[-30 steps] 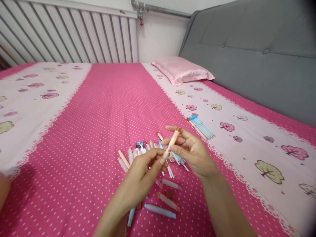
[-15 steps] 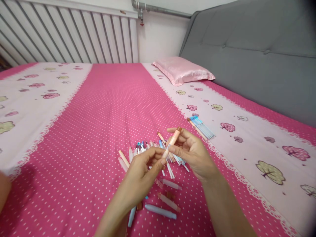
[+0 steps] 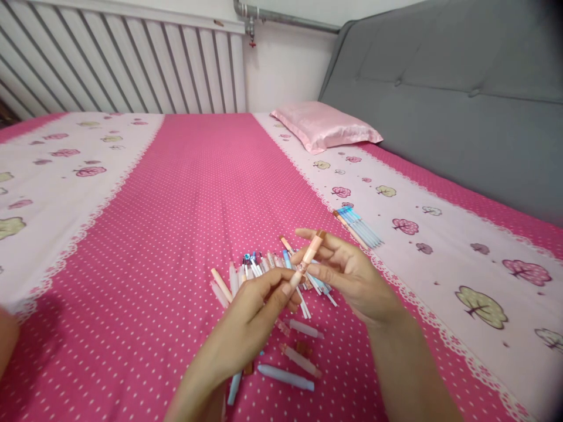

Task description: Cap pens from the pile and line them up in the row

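The peach pen point(image 3: 308, 257) is held above the bed point(image 3: 176, 193), just below the centre of the frame.

- Left hand point(image 3: 257, 302): thumb and forefinger are pinched together on the pen's lower end.
- Right hand point(image 3: 352, 275): fingers are closed around the upper barrel.

The pen's long axis runs from lower left to upper right, with the brown end pointing to the upper right. The pen appears light, stiff and smooth, so it is likely to slip. It is best gripped at mid-barrel.

Loose pens point(image 3: 255, 266) lie on the bed directly below the hands. A row of blue pens point(image 3: 359, 225) lies further right, apart from the others.
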`<state>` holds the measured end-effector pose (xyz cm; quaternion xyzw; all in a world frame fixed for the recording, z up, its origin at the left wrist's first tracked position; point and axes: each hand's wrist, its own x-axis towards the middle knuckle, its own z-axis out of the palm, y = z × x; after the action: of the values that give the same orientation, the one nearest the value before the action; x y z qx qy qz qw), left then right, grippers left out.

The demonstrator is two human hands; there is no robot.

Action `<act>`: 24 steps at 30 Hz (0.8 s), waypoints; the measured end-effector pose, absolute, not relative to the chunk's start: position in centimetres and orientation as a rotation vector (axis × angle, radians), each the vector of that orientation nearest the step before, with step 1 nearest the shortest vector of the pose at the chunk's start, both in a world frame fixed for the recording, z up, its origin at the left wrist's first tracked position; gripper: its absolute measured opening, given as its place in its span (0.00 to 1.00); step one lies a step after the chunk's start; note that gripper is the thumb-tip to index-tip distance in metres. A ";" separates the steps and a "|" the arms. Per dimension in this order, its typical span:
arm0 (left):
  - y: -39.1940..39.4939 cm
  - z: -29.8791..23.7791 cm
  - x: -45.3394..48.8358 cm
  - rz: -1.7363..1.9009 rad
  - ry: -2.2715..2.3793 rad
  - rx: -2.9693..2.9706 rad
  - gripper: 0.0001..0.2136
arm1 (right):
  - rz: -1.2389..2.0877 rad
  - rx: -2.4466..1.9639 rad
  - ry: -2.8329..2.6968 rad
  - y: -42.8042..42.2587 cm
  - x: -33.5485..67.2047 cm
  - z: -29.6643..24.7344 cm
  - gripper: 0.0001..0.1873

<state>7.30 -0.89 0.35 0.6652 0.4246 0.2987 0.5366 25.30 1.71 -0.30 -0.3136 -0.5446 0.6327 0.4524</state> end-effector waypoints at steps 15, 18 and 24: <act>-1.2 0.6 7.3 0.705 0.991 1.496 0.13 | 1.533 -0.845 -1.385 1.7 25.4 0.0 0.23; -1.1 0.7 7.4 0.708 0.993 1.484 0.13 | 1.511 -0.870 -1.381 1.7 25.3 -0.1 0.23; -1.1 0.9 7.6 0.725 0.973 1.447 0.11 | 1.408 -0.968 -1.421 1.6 25.1 -0.2 0.22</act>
<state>7.65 -1.13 0.87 0.6206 0.4175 0.3111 0.5864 25.10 1.61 -0.21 -0.3902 -0.5731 0.5679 0.4436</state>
